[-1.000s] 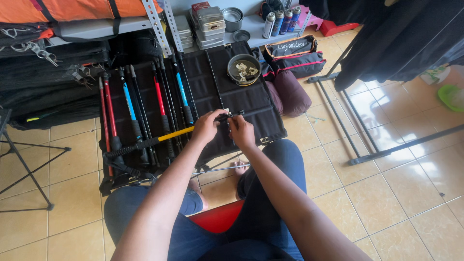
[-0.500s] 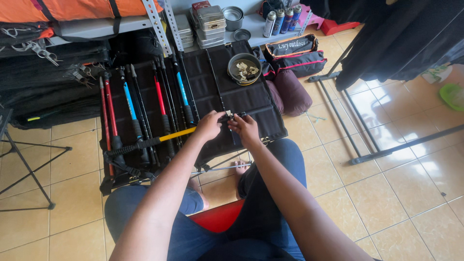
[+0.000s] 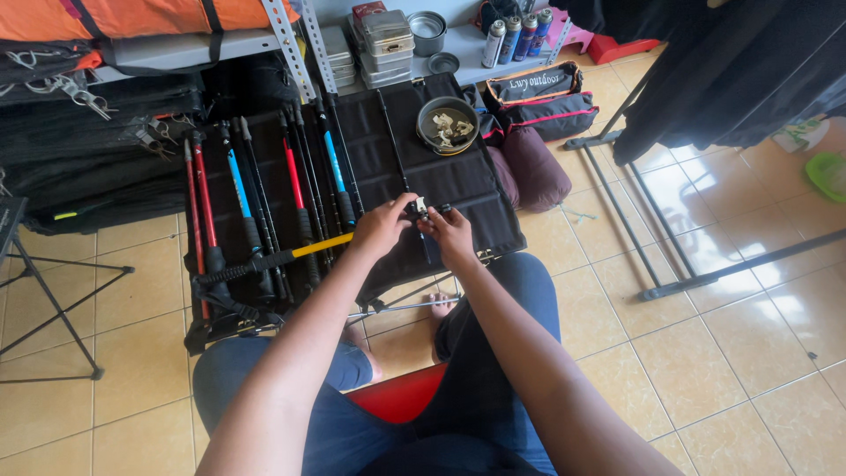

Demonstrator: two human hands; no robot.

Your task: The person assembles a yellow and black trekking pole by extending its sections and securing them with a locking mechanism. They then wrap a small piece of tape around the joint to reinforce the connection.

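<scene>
My left hand (image 3: pixel 381 227) grips a trekking pole with a yellow shaft (image 3: pixel 322 246) and a black foam handle (image 3: pixel 231 268) that points down-left. My right hand (image 3: pixel 451 234) pinches a small white and black clip fitting (image 3: pixel 422 208) at the pole's other end, right against my left fingers. Both hands hover over a black fabric folding table (image 3: pixel 458 185). I sit on a red stool (image 3: pixel 401 394) in blue jeans.
Several red, blue and black trekking poles (image 3: pixel 264 194) lie on the table's left half. A round metal bowl (image 3: pixel 448 125) of small parts sits at its far side. Black bags (image 3: pixel 538 101), metal tins (image 3: pixel 383 40), spray cans (image 3: pixel 515 35) and a black rack frame (image 3: pixel 652 264) surround it.
Both hands have stayed together at the pole's end, fingers shifting slightly on the fitting. The pole has barely moved.
</scene>
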